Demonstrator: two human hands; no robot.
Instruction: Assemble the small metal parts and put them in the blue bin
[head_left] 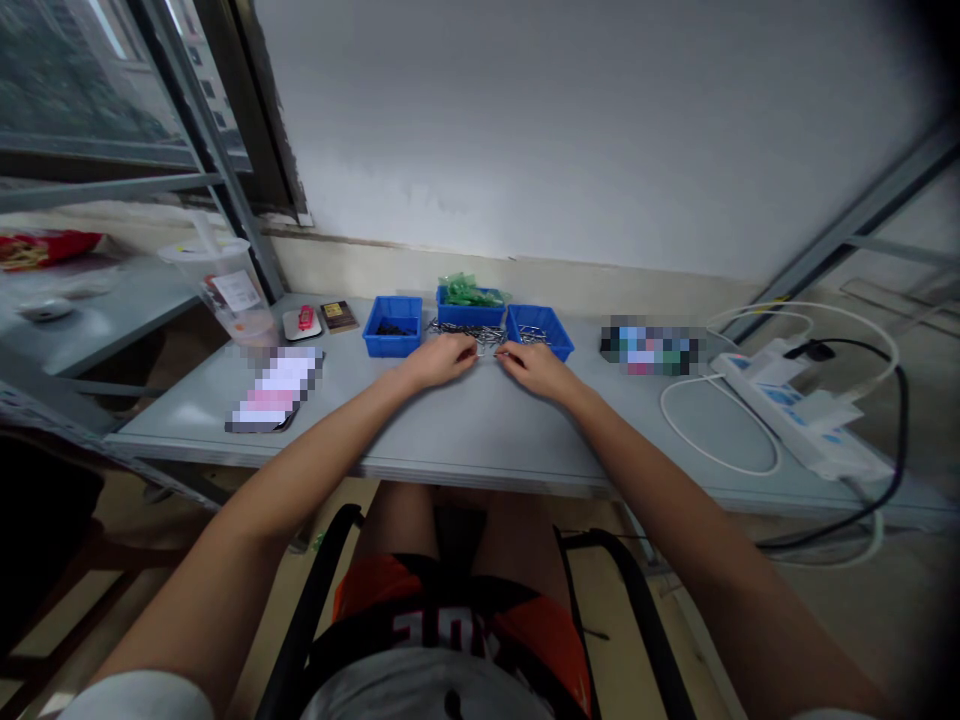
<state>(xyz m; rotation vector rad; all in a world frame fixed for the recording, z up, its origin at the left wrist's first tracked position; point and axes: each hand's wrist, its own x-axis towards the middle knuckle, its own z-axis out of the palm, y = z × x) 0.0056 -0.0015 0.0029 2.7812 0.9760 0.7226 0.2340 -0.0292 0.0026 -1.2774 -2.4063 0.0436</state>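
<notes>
My left hand (446, 361) rests on the desk with its fingers curled together in a pinch. Opposite it, a short gap away, my right hand (538, 370) also pinches with thumb and forefinger. Whatever is between the fingertips is too small to make out. Just beyond them lies a pile of small, thin metal pieces (471, 333). Behind the pile stands a blue bin (471, 314) with green plastic packets (466, 290). A left blue bin (393, 346) contains dark small parts, and a right blue bin (551, 344) contains shiny metal pieces.
On the left of the grey desk (480, 430) are a phone (276, 388), a lidded drink cup (229, 290), a small white dish (301, 325) and a dark box (339, 316). A blurred-out object (649, 349), a power strip (810, 415) and looping cables are on the right.
</notes>
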